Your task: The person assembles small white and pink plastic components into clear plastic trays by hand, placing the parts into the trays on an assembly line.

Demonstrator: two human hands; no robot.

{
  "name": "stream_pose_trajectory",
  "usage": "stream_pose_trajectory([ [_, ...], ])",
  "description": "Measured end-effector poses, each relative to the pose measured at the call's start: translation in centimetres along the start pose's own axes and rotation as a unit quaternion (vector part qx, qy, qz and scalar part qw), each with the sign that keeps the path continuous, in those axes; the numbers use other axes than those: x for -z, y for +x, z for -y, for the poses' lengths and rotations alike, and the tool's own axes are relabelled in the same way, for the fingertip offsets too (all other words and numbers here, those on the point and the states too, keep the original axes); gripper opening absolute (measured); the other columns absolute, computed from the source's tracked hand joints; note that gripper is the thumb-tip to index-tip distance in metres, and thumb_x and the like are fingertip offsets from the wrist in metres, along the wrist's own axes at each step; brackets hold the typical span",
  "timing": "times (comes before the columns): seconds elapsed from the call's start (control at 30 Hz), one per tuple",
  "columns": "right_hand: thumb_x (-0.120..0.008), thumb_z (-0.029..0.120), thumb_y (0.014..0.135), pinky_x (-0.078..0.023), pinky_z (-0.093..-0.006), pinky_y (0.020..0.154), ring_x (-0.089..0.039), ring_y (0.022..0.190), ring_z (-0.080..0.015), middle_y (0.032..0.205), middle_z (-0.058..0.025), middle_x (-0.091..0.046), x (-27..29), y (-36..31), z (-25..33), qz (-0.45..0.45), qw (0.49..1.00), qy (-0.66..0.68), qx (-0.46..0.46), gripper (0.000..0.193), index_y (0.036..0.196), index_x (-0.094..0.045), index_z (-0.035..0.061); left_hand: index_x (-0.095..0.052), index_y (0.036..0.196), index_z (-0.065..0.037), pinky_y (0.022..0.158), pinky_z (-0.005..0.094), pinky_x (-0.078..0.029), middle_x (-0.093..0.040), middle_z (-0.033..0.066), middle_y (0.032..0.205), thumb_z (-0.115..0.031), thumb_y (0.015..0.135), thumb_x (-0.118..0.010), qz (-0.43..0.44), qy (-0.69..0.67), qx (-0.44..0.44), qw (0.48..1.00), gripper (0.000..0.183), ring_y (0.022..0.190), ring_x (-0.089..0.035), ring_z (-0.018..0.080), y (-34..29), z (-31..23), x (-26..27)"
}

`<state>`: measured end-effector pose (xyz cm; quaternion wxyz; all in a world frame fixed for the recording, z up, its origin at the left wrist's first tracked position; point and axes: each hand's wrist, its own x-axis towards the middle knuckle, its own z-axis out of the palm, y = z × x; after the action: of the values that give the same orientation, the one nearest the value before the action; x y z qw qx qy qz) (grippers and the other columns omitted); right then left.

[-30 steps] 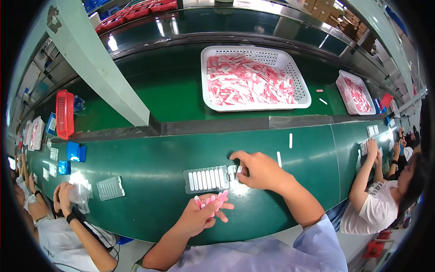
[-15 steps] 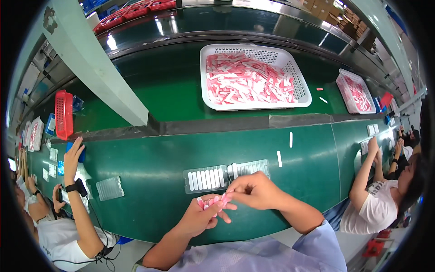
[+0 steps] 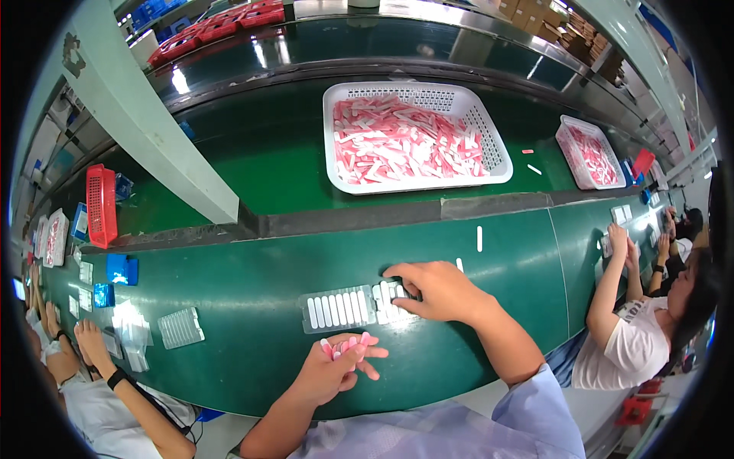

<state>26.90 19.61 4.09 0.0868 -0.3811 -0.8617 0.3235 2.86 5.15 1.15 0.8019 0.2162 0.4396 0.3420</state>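
My left hand [image 3: 325,376] is closed around a small bunch of pink-and-white strips [image 3: 345,346], some fingers stretched past them. In front of it lies a clear plastic tray [image 3: 306,312] of two hinged-looking halves. White strips [image 3: 336,309] stand side by side in its left half, and a few more occupy the near side of the right half. Above that right half, my right hand [image 3: 447,292] bends down with thumb and fingers at a white strip [image 3: 401,292] in a slot. The hand covers the remaining slots, and the fingertips are partly hidden.
Beyond a dark ledge stands a white basket [image 3: 417,188] heaped with pink-and-white strips. Loose white strips [image 3: 479,239] lie right of the tray. Another clear tray [image 3: 181,328] is at left, near a red basket [image 3: 102,206] and a slanted post [image 3: 153,115]. Co-workers sit on both sides.
My right hand has left the bunch in my left hand and moved to the tray's right half, which shows more white strips. The co-worker's raised arm at left has come down.
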Motion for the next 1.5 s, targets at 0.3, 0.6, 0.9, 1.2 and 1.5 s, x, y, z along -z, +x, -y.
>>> stream_pose_trajectory([
  [0.3,-0.079,0.016,0.086,-0.044,-0.0323,0.053,-0.053,0.055,-0.0161,0.067,-0.0016,-0.056,-2.1,-2.7,2.5,-0.087,0.972,0.216,0.027,0.019,0.103,-0.074,0.0096,-0.057,0.131,0.006,0.043,0.0186,-0.032,-0.07,0.0203,0.123,-0.021,0.108,-0.056,-0.007,0.011,0.011,1.0,0.035,0.084,-0.073,0.0171,-0.2,-0.7,-0.6],
  [0.6,-0.068,-0.001,0.094,-0.043,-0.0207,0.052,-0.055,0.058,-0.0036,0.073,-0.0029,-0.07,-1.1,-2.9,-0.3,-0.112,0.829,0.542,-0.08,0.003,0.095,-0.071,-0.0015,-0.06,0.128,0.008,0.043,0.0188,-0.032,-0.072,0.0193,0.119,-0.025,0.106,-0.06,-0.018,0.028,0.012,0.999,0.039,0.08,-0.073,0.0159,-0.4,-1.5,-1.3],
  [0.9,-0.071,0.002,0.09,-0.05,-0.0259,0.053,-0.067,0.06,-0.013,0.075,-0.0065,-0.072,0.3,0.3,-1.6,0.077,0.933,0.341,-0.083,0.004,0.094,-0.071,0.001,-0.06,0.127,0.007,0.043,0.0197,-0.034,-0.072,0.0186,0.119,-0.027,0.106,-0.061,-0.011,0.032,0.013,0.999,0.04,0.081,-0.073,0.0156,-0.2,-0.7,-1.5],
  [1.2,-0.078,0.021,0.085,-0.05,-0.0384,0.057,-0.065,0.06,-0.026,0.068,-0.0079,-0.065,-0.4,0.0,2.7,-0.128,0.991,-0.022,0.043,0.035,0.114,-0.065,0.0078,-0.06,0.131,0.006,0.044,0.019,-0.034,-0.072,0.0188,0.121,-0.024,0.107,-0.06,-0.015,0.021,0.005,1.0,0.038,0.084,-0.074,0.0166,-0.7,-0.5,-0.8],
  [1.5,-0.073,0.002,0.09,-0.044,-0.0213,0.055,-0.056,0.062,-0.0004,0.071,0.0038,-0.068,-1.7,-3.0,0.4,-0.109,0.904,0.412,-0.03,0.004,0.094,-0.075,0.0035,-0.06,0.132,0.005,0.043,0.019,-0.034,-0.072,0.018,0.12,-0.023,0.107,-0.059,0.011,0.044,0.003,0.999,0.037,0.082,-0.073,0.0159,-0.6,-1.3,-1.5],
])
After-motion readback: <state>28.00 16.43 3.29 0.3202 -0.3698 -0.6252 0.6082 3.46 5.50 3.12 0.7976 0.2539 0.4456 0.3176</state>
